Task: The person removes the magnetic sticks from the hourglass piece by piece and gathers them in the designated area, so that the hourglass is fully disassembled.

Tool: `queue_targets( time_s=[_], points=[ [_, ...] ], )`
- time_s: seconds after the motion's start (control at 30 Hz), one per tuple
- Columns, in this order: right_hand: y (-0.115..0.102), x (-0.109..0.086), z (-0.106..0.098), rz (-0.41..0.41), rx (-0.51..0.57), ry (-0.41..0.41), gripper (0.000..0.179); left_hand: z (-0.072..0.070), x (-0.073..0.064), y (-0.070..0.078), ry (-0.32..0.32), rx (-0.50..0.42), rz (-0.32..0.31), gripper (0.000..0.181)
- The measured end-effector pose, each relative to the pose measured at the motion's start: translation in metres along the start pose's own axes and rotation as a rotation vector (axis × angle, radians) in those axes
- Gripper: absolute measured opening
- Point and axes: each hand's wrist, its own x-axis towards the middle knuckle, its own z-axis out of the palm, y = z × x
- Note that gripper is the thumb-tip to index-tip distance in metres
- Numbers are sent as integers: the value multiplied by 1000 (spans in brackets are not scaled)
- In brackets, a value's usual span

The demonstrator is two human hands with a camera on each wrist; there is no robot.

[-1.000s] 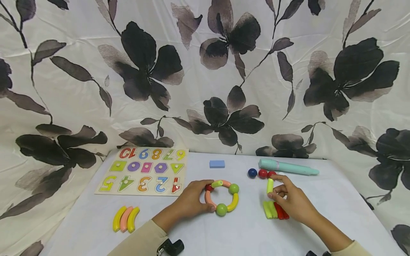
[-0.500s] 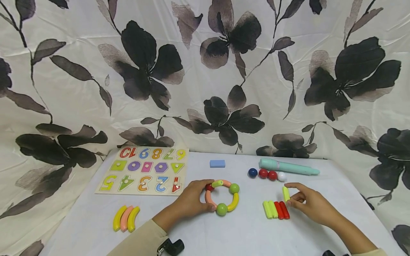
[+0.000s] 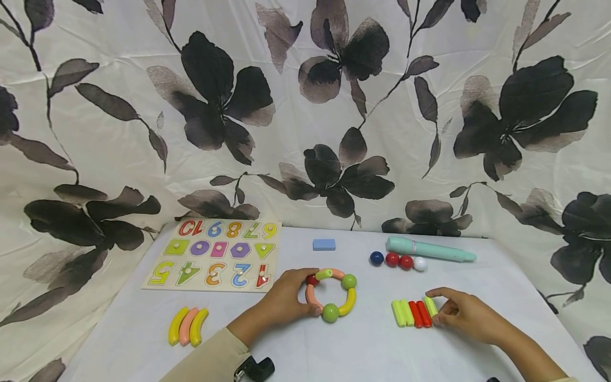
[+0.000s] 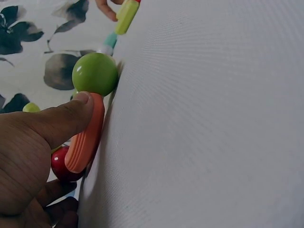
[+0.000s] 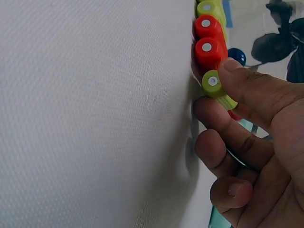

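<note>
Pinching a short lime-green stick (image 3: 430, 306) (a pale dot (image 5: 213, 80) marked its round end), the right hand (image 3: 465, 317) held it aslant, just beside two red sticks (image 3: 424, 314) on the table (image 3: 372, 339). Nearer the middle, the left hand (image 3: 285, 298) gripped the left side of a ring (image 3: 348, 303) of curved pink, yellow and lime pieces (image 3: 335, 274), set with glossy green and red balls (image 3: 330, 313).

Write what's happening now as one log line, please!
left hand: holds bead ring | right hand: pinches yellow-green stick beside red sticks | balls: lined up near turquoise tube
</note>
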Motion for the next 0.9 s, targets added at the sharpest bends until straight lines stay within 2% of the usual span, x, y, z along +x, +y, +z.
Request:
queue_targets(
  time_s=[0.2, 0.4, 0.53, 0.7, 0.9],
  points=[
    [1, 1, 1, -1, 5, -9, 56, 1, -2, 1, -6, -21, -76, 85],
    [1, 2, 0, -26, -18, -9, 54, 1, -2, 1, -8, -8, -81, 86],
    [-4, 5, -2, -53, -101, 57, 51, 1, -2, 1, -1, -2, -67, 87],
    [-23, 21, 0, -100, -144, 183, 41, 0, -2, 1, -9, -10, -71, 86],
    [-66, 47, 18, -168, -130, 245, 42, 0, -2, 1, -7, -10, -50, 87]
  ],
)
